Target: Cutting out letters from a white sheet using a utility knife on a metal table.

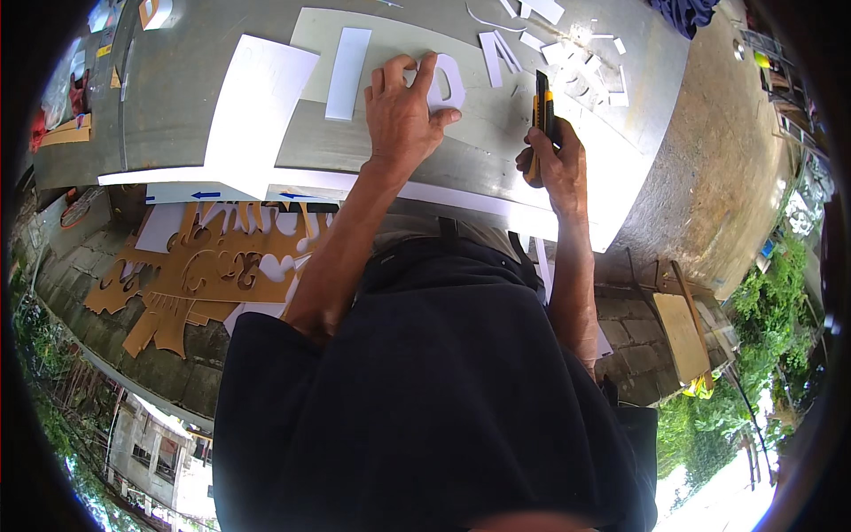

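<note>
My left hand (401, 113) rests over the table, thumb and forefinger spread along the near side of a white letter-shaped cutout (455, 81) with a hole in its middle, holding it down. My fingers cover its left part. In my right hand (565, 166) is a black and yellow snap-off utility knife (546, 110), its dark blade end pointing away from me and apart from the cutout. A pale rectangular strip (348, 73) lies just left of my left hand. Under the cutout is a greyish flat sheet (392, 30).
A curved white sheet (256, 100) lies at left on the metal-grey table (173, 86). Narrow white strips (492, 60) and scattered white offcuts (585, 66) are at upper right. Brown cut-out sheets (213, 266) are piled below the table's left edge. Dark blue cloth (685, 13) sits at the far corner.
</note>
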`<action>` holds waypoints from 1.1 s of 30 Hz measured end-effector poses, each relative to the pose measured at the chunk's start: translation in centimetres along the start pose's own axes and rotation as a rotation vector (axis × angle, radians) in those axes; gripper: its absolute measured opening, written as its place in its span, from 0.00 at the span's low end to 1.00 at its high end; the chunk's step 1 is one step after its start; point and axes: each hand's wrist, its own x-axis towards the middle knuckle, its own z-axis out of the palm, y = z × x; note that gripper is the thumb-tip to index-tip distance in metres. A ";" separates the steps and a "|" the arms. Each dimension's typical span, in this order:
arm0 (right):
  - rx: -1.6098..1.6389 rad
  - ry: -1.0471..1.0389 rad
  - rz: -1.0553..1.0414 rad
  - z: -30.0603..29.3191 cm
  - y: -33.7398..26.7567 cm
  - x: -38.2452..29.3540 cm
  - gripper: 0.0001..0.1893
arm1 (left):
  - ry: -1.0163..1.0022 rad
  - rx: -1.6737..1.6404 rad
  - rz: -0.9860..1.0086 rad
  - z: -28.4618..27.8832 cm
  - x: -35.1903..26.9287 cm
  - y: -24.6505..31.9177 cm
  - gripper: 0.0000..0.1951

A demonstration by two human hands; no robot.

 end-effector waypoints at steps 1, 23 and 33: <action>0.000 0.001 0.003 0.1 0.1 -0.1 0.21 | -0.081 -0.051 0.037 -0.3 0.4 -0.4 0.42; -0.421 -0.064 -0.390 2.8 1.9 -0.8 0.15 | 0.051 -0.038 0.493 1.2 1.5 -3.7 0.19; -0.624 -0.073 -0.274 5.8 0.0 -0.1 0.13 | -0.049 -0.034 0.563 -0.1 2.1 -4.8 0.14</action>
